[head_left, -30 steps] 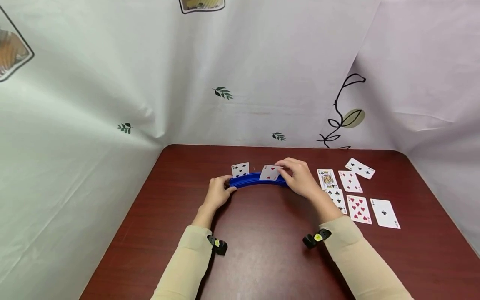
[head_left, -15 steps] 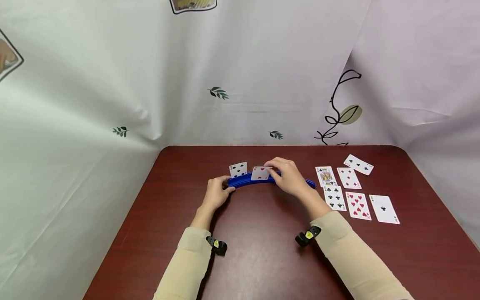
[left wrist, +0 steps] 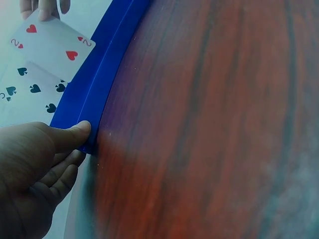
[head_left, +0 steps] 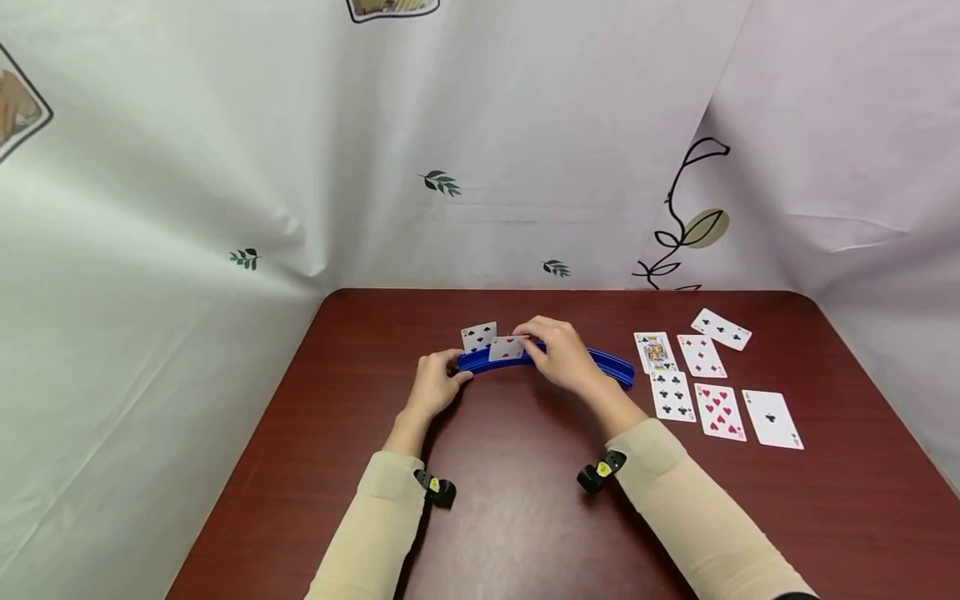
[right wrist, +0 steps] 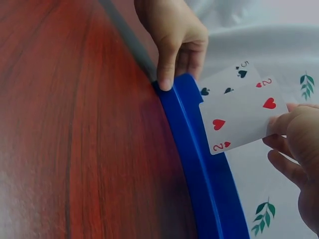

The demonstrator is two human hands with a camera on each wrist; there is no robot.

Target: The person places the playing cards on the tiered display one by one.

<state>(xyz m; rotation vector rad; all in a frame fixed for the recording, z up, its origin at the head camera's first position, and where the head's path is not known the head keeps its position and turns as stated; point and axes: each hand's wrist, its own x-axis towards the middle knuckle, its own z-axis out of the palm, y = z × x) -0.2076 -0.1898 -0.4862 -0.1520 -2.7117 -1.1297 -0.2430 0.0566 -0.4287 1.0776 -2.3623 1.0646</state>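
Note:
A curved blue card holder (head_left: 611, 364) lies on the dark red table. My left hand (head_left: 435, 383) pinches its left end, thumb on the front edge, as the left wrist view shows. Near that end a five of spades (head_left: 478, 335) stands upright in the holder. My right hand (head_left: 558, 354) holds a two of hearts (right wrist: 239, 117) by its right edge, between thumb and fingers. The two of hearts is tilted over the holder's groove and overlaps part of the five of spades in both wrist views.
Several cards lie face up on the right of the table (head_left: 525, 517): a king (head_left: 655, 353), a six of clubs (head_left: 672, 395), a heart card (head_left: 720, 411), an ace of clubs (head_left: 772, 418), a diamond card (head_left: 701, 357) and a three of clubs (head_left: 722, 328). White cloth hangs behind.
My right hand has moved left along the holder with the two of hearts, bringing it close to the five of spades. The left hand keeps its grip on the holder's end.

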